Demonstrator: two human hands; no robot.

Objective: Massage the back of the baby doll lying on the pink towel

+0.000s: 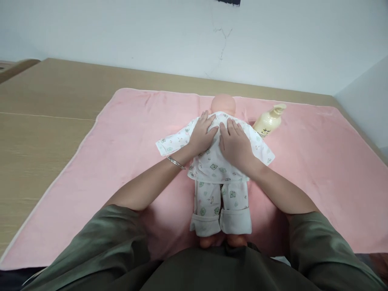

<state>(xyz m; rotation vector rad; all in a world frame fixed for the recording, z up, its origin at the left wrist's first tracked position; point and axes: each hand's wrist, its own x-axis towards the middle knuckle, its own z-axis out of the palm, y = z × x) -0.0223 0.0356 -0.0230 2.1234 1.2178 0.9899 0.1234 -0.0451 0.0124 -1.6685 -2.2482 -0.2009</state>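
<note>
A baby doll (223,104) lies stretched out with its bald head away from me and its feet by my body; no face shows on it. It wears a white printed top (218,167) and matching trousers (235,198) with turned-up cuffs. My left hand (203,133) rests flat on the upper left of the top, fingers spread. On the right side of the top lies my right hand (235,143), its fingers stretched out. Both hands press on the cloth and grasp nothing. The hands' thumbs come close together at the middle of the doll's upper body.
Under the doll is a pink blanket (127,173) spread over a wooden table (48,97). A cream pump bottle (268,121) is just right of the doll's shoulder, partly behind its sleeve. A white wall (151,36) rises behind the table.
</note>
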